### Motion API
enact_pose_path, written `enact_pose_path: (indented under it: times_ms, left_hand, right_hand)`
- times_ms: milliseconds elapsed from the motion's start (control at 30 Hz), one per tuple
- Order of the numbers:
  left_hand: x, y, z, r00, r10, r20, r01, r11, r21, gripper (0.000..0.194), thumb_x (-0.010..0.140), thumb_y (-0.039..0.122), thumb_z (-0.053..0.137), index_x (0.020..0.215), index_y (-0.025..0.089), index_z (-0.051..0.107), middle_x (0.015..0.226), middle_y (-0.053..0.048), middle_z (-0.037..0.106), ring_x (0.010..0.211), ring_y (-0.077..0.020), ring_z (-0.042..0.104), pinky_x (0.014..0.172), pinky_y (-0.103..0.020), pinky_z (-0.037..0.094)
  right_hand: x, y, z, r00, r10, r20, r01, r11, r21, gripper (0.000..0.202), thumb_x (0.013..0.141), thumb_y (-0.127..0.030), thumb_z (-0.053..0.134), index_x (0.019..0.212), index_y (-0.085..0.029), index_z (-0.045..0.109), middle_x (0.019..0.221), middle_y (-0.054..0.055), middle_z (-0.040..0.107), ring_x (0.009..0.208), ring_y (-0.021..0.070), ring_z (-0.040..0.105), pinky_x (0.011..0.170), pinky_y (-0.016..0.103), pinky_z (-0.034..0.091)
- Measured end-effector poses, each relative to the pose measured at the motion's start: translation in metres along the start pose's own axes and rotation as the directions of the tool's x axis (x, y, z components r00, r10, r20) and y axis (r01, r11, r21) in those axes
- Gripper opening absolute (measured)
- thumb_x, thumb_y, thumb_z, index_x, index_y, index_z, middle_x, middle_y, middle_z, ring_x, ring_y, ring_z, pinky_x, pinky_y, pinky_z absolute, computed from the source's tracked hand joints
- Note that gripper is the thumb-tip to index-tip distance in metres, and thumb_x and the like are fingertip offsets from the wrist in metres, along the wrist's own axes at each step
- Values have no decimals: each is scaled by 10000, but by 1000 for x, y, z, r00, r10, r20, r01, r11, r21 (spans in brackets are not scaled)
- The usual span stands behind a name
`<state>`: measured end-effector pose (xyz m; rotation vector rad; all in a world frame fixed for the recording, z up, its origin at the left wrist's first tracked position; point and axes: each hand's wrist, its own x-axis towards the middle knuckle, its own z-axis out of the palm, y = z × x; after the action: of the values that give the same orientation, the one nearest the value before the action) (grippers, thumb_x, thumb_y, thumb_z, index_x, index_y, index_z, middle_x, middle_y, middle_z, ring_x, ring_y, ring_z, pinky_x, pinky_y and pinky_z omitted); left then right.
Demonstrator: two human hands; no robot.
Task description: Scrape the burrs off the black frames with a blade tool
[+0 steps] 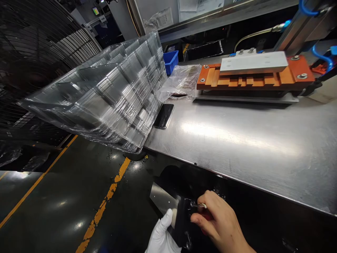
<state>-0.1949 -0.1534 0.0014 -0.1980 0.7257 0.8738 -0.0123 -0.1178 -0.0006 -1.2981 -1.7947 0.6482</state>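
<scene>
In the head view, the left hand [162, 235], in a white glove, is at six o'clock, its thumb pressed on the plate [160, 196], which it grips by its lower end. The right hand [219, 218], bare, is at five o'clock, thumb and forefinger curled around a red item [207, 215], mostly hidden, beside a black part [181, 219] next to the plate. The hands are near each other, not touching. The plate is off the bench [250, 140], below its front edge, which slants from the centre down to four o'clock. Steel stretches wide between that edge and the fixture [256, 82] at two o'clock. The trays [126, 91], at ten o'clock, jut past the bench's left end; the floor [65, 207] spreads from seven to nine o'clock. By count: one plate; one phone [163, 116] near the centre, just beside the trays; one bin [171, 61] at twelve o'clock; one plastic bag [181, 80] between bin and fixture; one white block [254, 62] on the fixture; one fan [44, 45] at ten o'clock, beyond the trays; two yellow lines [105, 200] toward eight o'clock; one stack of trays, its layers too blurred to count.
</scene>
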Motion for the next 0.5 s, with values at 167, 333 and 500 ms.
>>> enact_pose_path:
  times_ms: [167,333,500]
  left_hand:
    - [-6,-1,2,987,73,-143,-64,996,70,85,854,308,682,870,295,765,950,32,775,996,-163,699,849,-204,561]
    - [-4,-1,0,985,73,-155,-58,993,103,109,848,325,688,930,315,759,979,39,773,1001,-139,696,761,-139,558]
    - [3,0,2,986,95,-135,-77,989,128,111,846,350,689,890,284,767,967,29,771,987,-162,702,809,-176,566]
  right_hand:
    - [4,1,4,998,7,-55,-10,999,-52,499,947,-642,370,725,-220,520,614,-24,517,551,134,487,519,259,355]
    - [5,3,6,998,25,-61,-28,999,-40,490,943,-650,372,761,-222,527,630,-20,517,570,145,488,535,267,359]
    - [-1,4,5,998,55,27,-55,998,-10,491,965,-623,351,689,-226,433,605,-28,475,543,138,468,512,268,345]
